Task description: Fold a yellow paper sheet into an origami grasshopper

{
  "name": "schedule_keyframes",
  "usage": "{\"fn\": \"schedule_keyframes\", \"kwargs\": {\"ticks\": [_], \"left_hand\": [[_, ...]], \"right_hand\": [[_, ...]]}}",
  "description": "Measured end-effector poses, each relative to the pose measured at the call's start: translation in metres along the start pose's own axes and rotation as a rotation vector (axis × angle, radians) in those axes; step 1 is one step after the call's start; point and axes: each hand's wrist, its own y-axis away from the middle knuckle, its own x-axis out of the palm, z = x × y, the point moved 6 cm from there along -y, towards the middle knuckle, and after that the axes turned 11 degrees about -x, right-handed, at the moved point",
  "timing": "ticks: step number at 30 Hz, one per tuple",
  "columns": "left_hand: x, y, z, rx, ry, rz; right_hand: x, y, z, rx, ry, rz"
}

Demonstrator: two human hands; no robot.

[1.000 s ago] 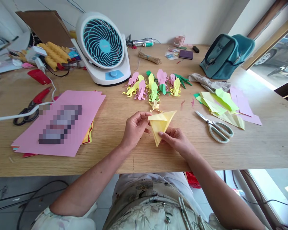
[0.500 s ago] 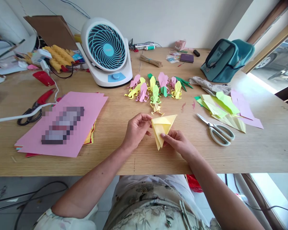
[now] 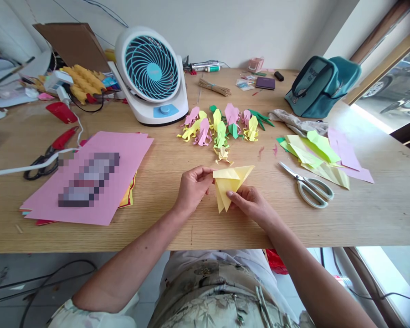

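Observation:
Between my hands is a folded yellow paper (image 3: pixel 227 183), a triangle with layered flaps pointing down towards me. My left hand (image 3: pixel 193 187) pinches its upper left corner between thumb and fingertips. On the right side, my right hand (image 3: pixel 250 200) grips it with the thumb on the front face and the fingers behind, partly hidden. Just beyond the paper sits a small pale yellow folded paper figure (image 3: pixel 222 155). Several more folded figures in pink, yellow and green (image 3: pixel 220 135) are grouped behind it.
White-handled scissors (image 3: pixel 310 186) lie to the right, near loose green and yellow sheets (image 3: pixel 309 150). On the left are a pink paper stack (image 3: pixel 123 157) with a blurred item on it, and red-black scissors (image 3: pixel 51 155). A fan (image 3: pixel 152 73) and a teal bag (image 3: pixel 319 86) stand behind.
The folded yellow paper has turned slightly, its lower points swinging left and its upper left corner dropping a little. Both hands keep their hold on it.

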Motion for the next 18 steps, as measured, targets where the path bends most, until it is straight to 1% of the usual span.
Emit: {"fn": "schedule_keyframes", "kwargs": {"ticks": [3,6,9,11,13,15,18], "left_hand": [[-0.0026,-0.0005,0.0025,0.029,0.030,-0.046],[-0.0048,-0.0006,0.0038,0.053,0.044,-0.095],[-0.0070,0.0004,0.0032,0.076,0.033,-0.147],[-0.0064,0.0014,0.0033,0.073,0.022,-0.150],[-0.0035,0.0021,0.0052,0.039,0.043,-0.115],[0.0000,0.0028,0.0077,-0.002,0.087,-0.073],[0.0028,0.0031,0.0106,-0.050,0.144,-0.051]], "right_hand": [[-0.0001,-0.0008,-0.0009,-0.046,-0.032,-0.040],[-0.0037,-0.0009,-0.0017,-0.090,-0.081,-0.139],[-0.0081,0.0002,-0.0036,-0.083,-0.150,-0.255],[-0.0094,0.0010,-0.0048,-0.071,-0.174,-0.304],[-0.0091,0.0012,-0.0048,-0.084,-0.148,-0.312],[-0.0083,0.0012,-0.0040,-0.118,-0.079,-0.291],[-0.0080,0.0016,-0.0035,-0.144,0.023,-0.257]]}}
